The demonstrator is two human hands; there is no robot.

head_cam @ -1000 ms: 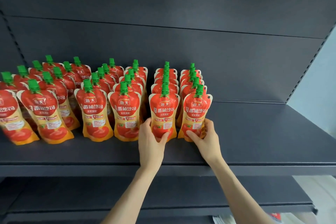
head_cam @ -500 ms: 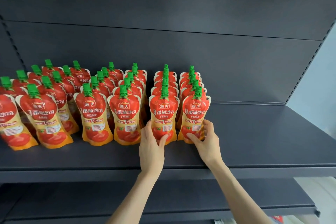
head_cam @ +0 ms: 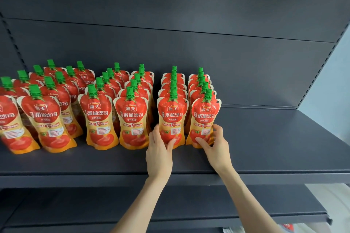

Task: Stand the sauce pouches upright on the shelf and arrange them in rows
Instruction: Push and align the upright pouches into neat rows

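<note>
Head view: left hand point(head_cam: 159, 150) grips the front pouch point(head_cam: 172, 117), right hand point(head_cam: 216, 144) grips the end pouch point(head_cam: 205, 119); best keep both bases flat, parallel to the shelf edge point(head_cam: 75, 178).

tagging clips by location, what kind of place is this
Probably a shop, or a mock-up of one: a dark metal shelf with a slotted upright, stocked with many identical sauce pouches faced forward in rows. The left hand and right hand each grip a front one.
</note>
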